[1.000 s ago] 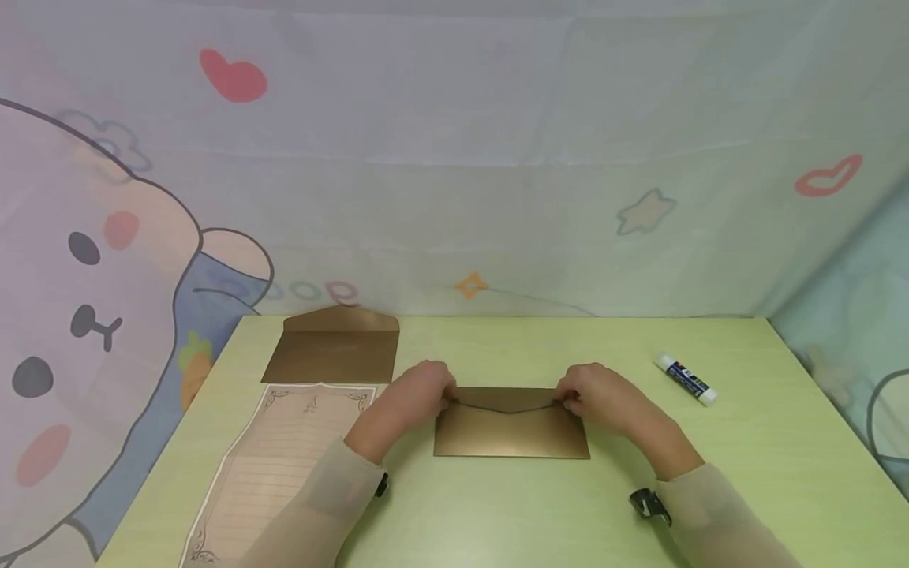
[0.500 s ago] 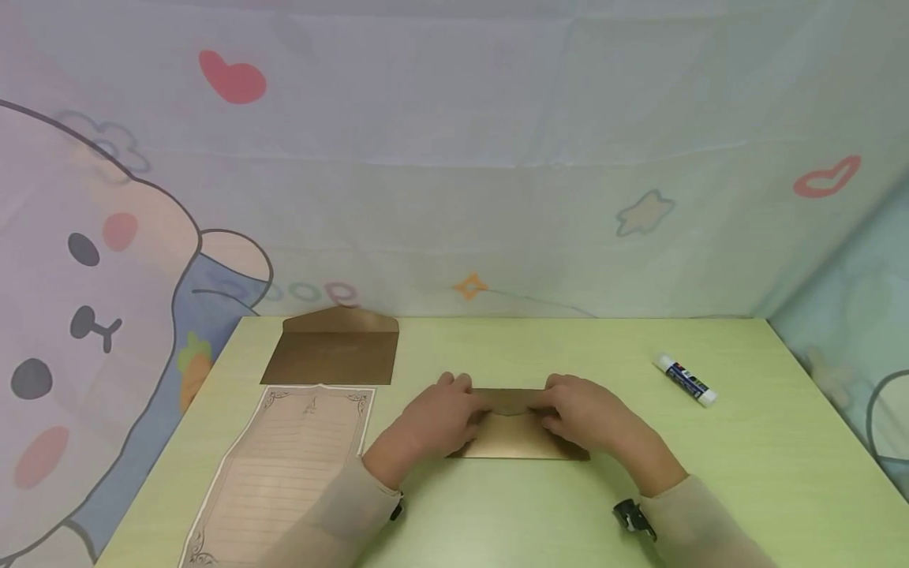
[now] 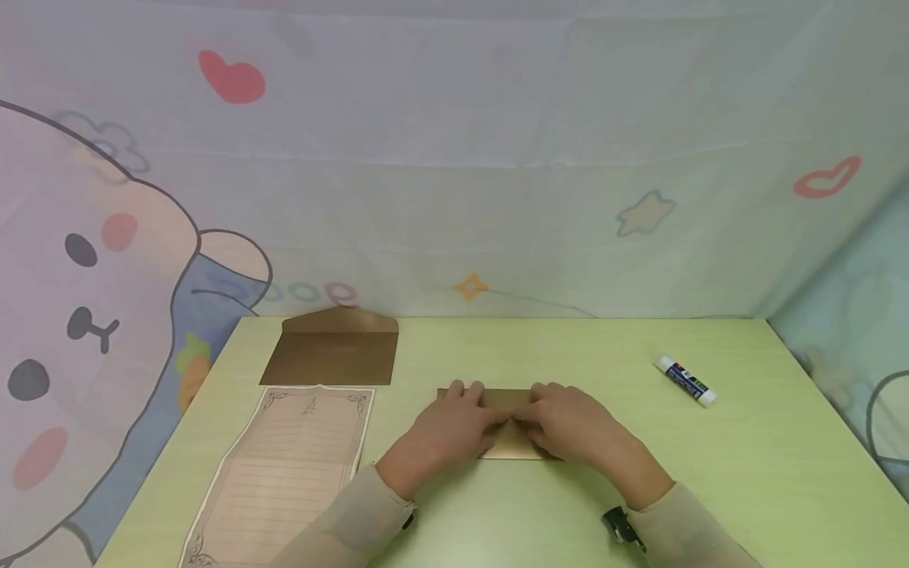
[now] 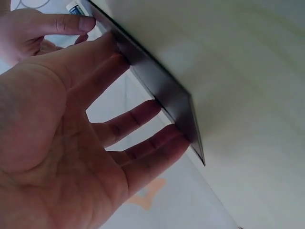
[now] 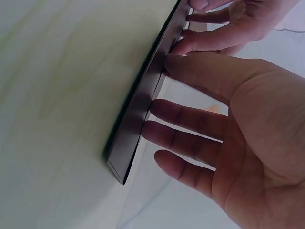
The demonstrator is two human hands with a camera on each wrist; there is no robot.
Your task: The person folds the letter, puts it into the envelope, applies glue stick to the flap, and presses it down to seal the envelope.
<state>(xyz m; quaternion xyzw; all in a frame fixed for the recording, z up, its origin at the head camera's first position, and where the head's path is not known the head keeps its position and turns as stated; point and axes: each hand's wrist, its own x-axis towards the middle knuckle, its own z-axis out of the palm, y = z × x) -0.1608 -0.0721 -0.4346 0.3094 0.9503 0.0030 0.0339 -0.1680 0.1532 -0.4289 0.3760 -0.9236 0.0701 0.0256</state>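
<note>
A bronze envelope (image 3: 513,448) lies flat on the table with its pointed flap folded down toward me. My left hand (image 3: 449,430) presses on its left half, and my right hand (image 3: 574,424) on its right half. Both thumbs come close together near the flap's tip, which they partly cover. In the left wrist view, the fingers (image 4: 138,114) reach fairly straight onto the envelope (image 4: 164,90). From the right wrist, the fingers (image 5: 178,131) also look extended, and several fingertips touch the envelope (image 5: 138,105). Neither hand curls round anything.
A second bronze envelope (image 3: 330,359) lies at the back left, flap raised against the printed curtain (image 3: 525,221). In front of it is a lined sheet of letter paper (image 3: 284,473) with an ornate border. A glue stick (image 3: 686,380) lies at the right.
Both hands have slid inward from the envelope's upper corners toward the middle of its flap. Their fingers have gone from pinching the corners to pressing on top. The envelope stays in place.
</note>
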